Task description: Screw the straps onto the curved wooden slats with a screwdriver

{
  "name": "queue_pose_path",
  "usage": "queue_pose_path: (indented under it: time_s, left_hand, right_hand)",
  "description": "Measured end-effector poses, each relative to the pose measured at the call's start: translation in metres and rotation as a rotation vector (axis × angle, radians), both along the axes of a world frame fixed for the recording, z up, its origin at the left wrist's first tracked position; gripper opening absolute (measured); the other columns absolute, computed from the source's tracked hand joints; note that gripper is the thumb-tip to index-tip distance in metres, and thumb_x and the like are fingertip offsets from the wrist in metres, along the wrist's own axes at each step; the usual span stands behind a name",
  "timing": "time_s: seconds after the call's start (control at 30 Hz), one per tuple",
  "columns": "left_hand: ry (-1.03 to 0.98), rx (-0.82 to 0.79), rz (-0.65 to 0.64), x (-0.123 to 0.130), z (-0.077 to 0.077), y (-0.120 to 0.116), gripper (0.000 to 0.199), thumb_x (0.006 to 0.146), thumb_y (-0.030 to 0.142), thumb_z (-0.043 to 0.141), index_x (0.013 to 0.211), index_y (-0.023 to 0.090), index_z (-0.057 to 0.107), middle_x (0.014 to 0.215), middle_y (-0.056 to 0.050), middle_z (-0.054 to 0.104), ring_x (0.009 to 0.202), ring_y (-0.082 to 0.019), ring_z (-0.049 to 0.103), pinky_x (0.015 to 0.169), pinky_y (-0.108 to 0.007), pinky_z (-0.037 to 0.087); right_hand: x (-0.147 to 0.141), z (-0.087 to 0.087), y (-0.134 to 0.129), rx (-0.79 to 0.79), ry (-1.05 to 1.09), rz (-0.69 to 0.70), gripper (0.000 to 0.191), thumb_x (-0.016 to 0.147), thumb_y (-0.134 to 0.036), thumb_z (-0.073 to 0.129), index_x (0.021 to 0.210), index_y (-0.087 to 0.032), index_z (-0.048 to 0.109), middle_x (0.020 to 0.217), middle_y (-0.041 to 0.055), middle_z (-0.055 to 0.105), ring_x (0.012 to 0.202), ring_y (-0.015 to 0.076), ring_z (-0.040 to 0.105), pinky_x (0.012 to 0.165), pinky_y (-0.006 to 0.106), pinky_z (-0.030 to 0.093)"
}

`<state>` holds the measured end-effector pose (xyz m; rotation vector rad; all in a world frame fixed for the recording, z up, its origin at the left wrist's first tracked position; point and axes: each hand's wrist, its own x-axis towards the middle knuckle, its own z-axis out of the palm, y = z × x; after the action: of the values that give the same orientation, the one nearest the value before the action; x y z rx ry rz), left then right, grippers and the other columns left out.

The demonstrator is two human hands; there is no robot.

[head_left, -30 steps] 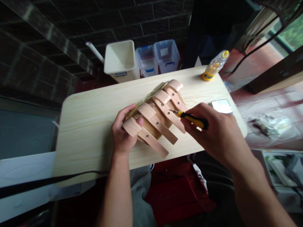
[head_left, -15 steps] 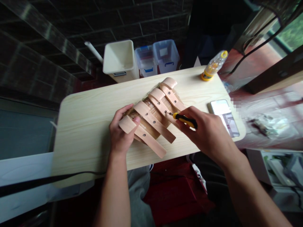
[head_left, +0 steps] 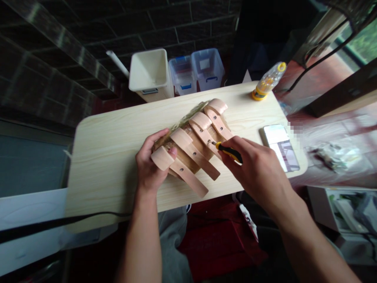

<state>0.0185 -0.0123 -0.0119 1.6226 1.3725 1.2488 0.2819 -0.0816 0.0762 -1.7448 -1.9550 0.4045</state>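
Observation:
Over the light wooden table point(head_left: 103, 149), my left hand point(head_left: 151, 163) grips the left end of a wooden piece point(head_left: 203, 143) with several curved strips screwed across it. Its thumb presses beside the leftmost strip. Small dark screws show in the strips. My right hand point(head_left: 250, 159) holds a yellow and black screwdriver point(head_left: 229, 151), its tip at a screw in the second strip from the right. The fingertips partly hide that strip's lower end.
A clear bottle-shaped case with a yellow base point(head_left: 268, 82) stands at the back right of the table. A phone point(head_left: 281, 147) lies at the right edge. A cream bin point(head_left: 149, 70) and two clear boxes point(head_left: 207, 68) stand behind the table.
The wooden piece has tilted, its upper side turning a little toward the right. The screwdriver tip has shifted slightly right with its screw. Both hands keep their hold.

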Motion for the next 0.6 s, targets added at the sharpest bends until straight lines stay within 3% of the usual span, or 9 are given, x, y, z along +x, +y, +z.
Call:
queue_pose_path:
  time_s: [0.2, 0.33, 0.5, 0.6]
  left_hand:
    - [-0.009, 0.054, -0.032, 0.004, 0.002, -0.001, 0.062, 0.081, 0.049, 0.086, 0.134, 0.021, 0.071, 0.142, -0.012, 0.073, 0.132, -0.033, 0.07, 0.119, -0.048, 0.056]
    - [0.016, 0.045, -0.001, 0.005, 0.002, -0.001, 0.06, 0.083, 0.05, 0.084, 0.134, 0.021, 0.071, 0.137, -0.011, 0.075, 0.126, -0.032, 0.073, 0.114, -0.046, 0.058]
    - [0.058, 0.016, 0.064, 0.005, 0.005, -0.003, 0.062, 0.084, 0.052, 0.082, 0.135, 0.019, 0.072, 0.132, -0.01, 0.077, 0.117, -0.029, 0.074, 0.109, -0.041, 0.058]
    - [0.043, 0.017, 0.054, 0.006, 0.007, -0.004, 0.062, 0.085, 0.053, 0.082, 0.136, 0.019, 0.072, 0.132, -0.01, 0.077, 0.119, -0.029, 0.074, 0.109, -0.04, 0.058]
  right_hand:
    - [-0.002, 0.001, 0.001, -0.065, 0.066, -0.115, 0.005, 0.097, -0.026, 0.074, 0.098, -0.022, 0.072, 0.088, 0.0045, 0.084, 0.074, 0.0243, 0.08, 0.065, 0.029, 0.047]
    - [-0.005, -0.002, 0.002, -0.064, 0.126, -0.151, 0.006, 0.097, -0.027, 0.072, 0.095, -0.022, 0.069, 0.086, 0.0045, 0.084, 0.072, 0.0236, 0.079, 0.063, 0.028, 0.046]
    - [0.002, -0.002, 0.004, -0.052, 0.175, -0.07, 0.02, 0.095, -0.022, 0.076, 0.113, -0.024, 0.066, 0.098, 0.0036, 0.085, 0.074, 0.0198, 0.078, 0.064, 0.025, 0.047]
    - [0.008, 0.002, 0.002, -0.056, 0.135, -0.014, 0.02, 0.095, -0.017, 0.075, 0.111, -0.025, 0.065, 0.103, 0.0033, 0.085, 0.072, 0.0191, 0.078, 0.063, 0.025, 0.047]
